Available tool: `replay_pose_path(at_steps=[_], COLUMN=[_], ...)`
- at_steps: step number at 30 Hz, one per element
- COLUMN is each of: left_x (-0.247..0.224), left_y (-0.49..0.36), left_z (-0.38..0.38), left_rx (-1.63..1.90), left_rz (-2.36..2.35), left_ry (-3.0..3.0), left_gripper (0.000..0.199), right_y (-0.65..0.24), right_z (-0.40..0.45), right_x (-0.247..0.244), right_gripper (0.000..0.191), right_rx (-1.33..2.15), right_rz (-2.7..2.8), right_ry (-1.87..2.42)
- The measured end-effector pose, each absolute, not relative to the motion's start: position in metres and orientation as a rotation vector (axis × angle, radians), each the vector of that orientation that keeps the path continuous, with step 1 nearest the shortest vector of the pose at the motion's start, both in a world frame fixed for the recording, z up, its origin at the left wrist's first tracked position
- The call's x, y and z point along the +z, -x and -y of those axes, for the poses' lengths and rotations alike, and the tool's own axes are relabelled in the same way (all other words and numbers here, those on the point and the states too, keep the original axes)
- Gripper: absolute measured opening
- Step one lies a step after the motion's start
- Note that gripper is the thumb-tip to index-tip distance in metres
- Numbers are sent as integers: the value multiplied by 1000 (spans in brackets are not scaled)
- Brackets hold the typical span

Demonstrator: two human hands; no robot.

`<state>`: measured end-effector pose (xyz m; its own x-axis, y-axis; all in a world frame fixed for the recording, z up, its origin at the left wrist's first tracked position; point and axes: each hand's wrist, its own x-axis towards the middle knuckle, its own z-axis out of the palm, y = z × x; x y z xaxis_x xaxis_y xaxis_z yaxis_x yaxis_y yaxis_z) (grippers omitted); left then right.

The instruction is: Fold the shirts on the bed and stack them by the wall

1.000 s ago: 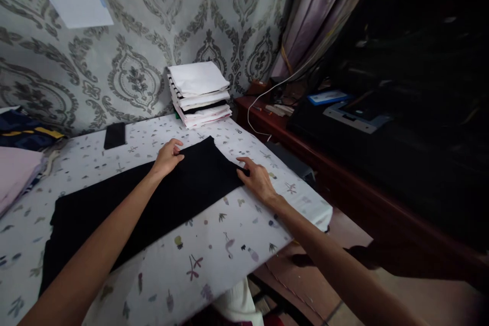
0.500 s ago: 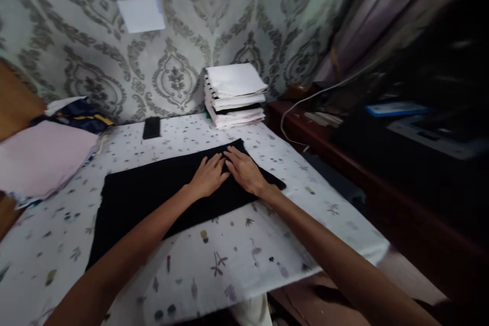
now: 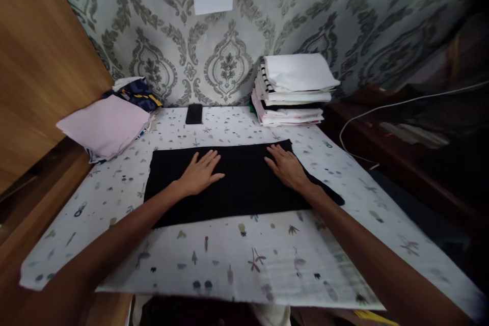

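Observation:
A black cloth (image 3: 240, 183) lies flat as a long strip on the patterned white sheet (image 3: 214, 265). My left hand (image 3: 199, 173) rests palm down on its left half, fingers spread, holding nothing. Near the cloth's right end, my right hand (image 3: 287, 167) also lies flat with its fingers stretched out. A pointed corner of the cloth sticks out to the right beyond my right wrist.
A stack of folded clothes (image 3: 296, 89) stands at the back right. At the back left are a pink cloth pile (image 3: 109, 125) and a dark phone-like object (image 3: 194, 114). A wooden panel (image 3: 42, 71) borders the left; a white cable (image 3: 351, 122) hangs at the right.
My hands have moved apart, the left towards the cloth's left part and the right towards its right end. The whole view has swung to the left.

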<state>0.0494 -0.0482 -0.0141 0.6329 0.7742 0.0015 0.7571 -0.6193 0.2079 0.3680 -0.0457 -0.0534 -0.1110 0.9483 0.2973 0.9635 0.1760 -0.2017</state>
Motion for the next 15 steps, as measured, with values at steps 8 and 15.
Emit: replay_pose_path(at_steps=[8,15], left_x=[9,5], left_y=[79,122], left_z=[-10,-35], left_rx=[258,221], left_rz=[-1973,-1953], left_ry=[-2276,-2107], left_gripper=[45,17], right_y=[-187,-73], right_z=[133,175], right_x=[13,16], right_gripper=[20,17], right_rx=[265,191], right_rz=[2477,2828], right_ry=[1196,918])
